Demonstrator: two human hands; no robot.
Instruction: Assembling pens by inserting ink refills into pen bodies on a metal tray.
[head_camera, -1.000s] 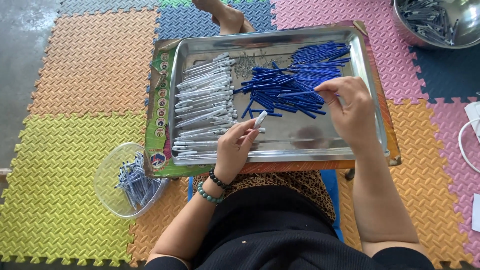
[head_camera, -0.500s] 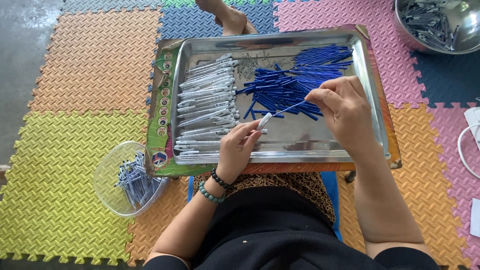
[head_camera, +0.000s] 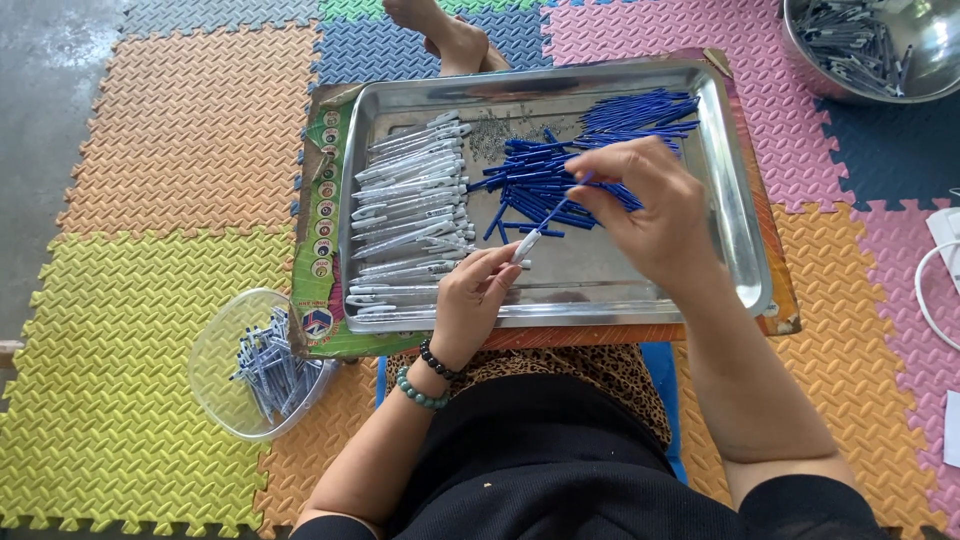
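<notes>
A steel tray (head_camera: 742, 225) rests on a cardboard box over my lap. In its left half lie several white pen barrels (head_camera: 410, 205), and a pile of blue refills (head_camera: 560, 175) fills the middle and back. My left hand (head_camera: 475, 300) grips a white pen barrel (head_camera: 524, 246) at the tray's front. My right hand (head_camera: 645, 205) pinches a blue refill (head_camera: 558, 207) whose lower end meets the open tip of that barrel.
A clear plastic bowl (head_camera: 215, 345) with assembled pens sits on the foam mat at my left. A steel bowl (head_camera: 935, 45) of pen parts stands at the back right. Another person's foot (head_camera: 450, 35) rests beyond the tray. A white cable (head_camera: 935, 290) lies at the right.
My right hand has picked one blue refill out of the pile and brought it left and down, so its end now meets the barrel held in my left hand.
</notes>
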